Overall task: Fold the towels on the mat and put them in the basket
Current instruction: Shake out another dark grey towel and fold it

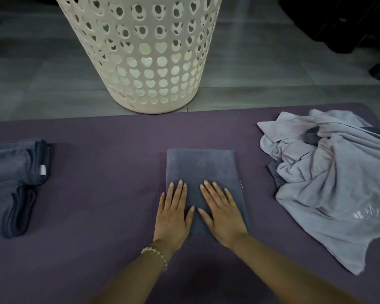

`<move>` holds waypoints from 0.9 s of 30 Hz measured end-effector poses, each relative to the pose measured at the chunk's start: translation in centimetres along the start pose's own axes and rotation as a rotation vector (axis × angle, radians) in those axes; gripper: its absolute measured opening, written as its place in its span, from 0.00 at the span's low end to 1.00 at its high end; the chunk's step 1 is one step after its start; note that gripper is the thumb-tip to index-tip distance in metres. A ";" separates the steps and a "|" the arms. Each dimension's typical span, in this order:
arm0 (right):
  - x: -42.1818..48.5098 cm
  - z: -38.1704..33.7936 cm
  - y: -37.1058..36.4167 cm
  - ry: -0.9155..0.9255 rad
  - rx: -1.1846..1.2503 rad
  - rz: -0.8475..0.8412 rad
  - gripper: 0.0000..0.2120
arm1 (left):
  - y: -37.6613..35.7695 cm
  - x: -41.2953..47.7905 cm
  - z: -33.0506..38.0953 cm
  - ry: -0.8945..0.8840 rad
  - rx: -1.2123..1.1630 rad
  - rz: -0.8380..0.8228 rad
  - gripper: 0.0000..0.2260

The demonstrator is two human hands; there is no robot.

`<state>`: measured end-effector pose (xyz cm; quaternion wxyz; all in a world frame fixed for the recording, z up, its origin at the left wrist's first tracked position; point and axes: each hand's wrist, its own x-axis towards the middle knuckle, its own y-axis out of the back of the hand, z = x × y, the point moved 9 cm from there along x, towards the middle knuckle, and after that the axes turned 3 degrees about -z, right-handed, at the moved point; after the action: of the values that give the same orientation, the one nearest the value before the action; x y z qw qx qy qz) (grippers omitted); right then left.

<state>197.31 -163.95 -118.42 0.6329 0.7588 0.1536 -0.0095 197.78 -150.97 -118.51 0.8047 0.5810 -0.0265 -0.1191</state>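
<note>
At the left edge of the frame, a stack of dark folded towels [13,183] lies on the purple mat [97,216], with a small white tag [43,171] showing on its right side. Up and to the right, off the mat on the grey tiled floor [42,73], a cream basket [140,51] pierced with heart-shaped and round holes stands upright. Its base sits just beyond the mat's far edge, and its rim is cut off by the top of the frame. Below the basket, at the centre of the frame, a dark grey towel [202,165] lies folded into a neat rectangle on the mat. Only a strip of mat separates it from the basket. Both hands lie flat on the towel's lower half, fingers straight and slightly spread, gripping nothing. The left hand [173,218] is at the towel's left edge with its little finger over the mat, and the right hand [223,216] is just beside it, thumbs nearly meeting. A beaded bracelet [156,255] circles the left wrist. At the right of the frame, a crumpled heap of light grey towels [329,183] rests on the mat, well apart from the hands, with bits of darker cloth [314,137] showing among its folds. Dark shapes [349,25] in the upper right corner are too dim to make out.
</note>
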 end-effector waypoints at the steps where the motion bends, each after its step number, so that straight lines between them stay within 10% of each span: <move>1: -0.3 0.6 0.2 0.021 -0.017 0.014 0.29 | -0.1 0.0 0.0 0.002 -0.003 -0.015 0.27; 8: -2.5 5.5 0.9 -0.067 0.101 0.005 0.32 | -0.4 0.0 0.0 0.022 -0.097 -0.073 0.36; 13: -1.9 9.5 2.9 -0.487 0.835 0.251 0.32 | 2.2 -0.2 -1.9 0.258 -0.494 0.083 0.43; 18: 0.4 9.7 3.1 -0.712 1.078 -0.008 0.16 | 1.9 2.2 -4.6 0.560 -0.796 0.028 0.30; 27: 2.9 10.3 2.1 -0.836 0.977 -0.109 0.29 | 0.8 4.2 -6.7 0.628 -1.033 -0.122 0.15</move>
<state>202.43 -173.53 -119.08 0.2198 0.8829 -0.0898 -0.4051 203.22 -145.42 -120.37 0.9437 0.1232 0.3068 0.0144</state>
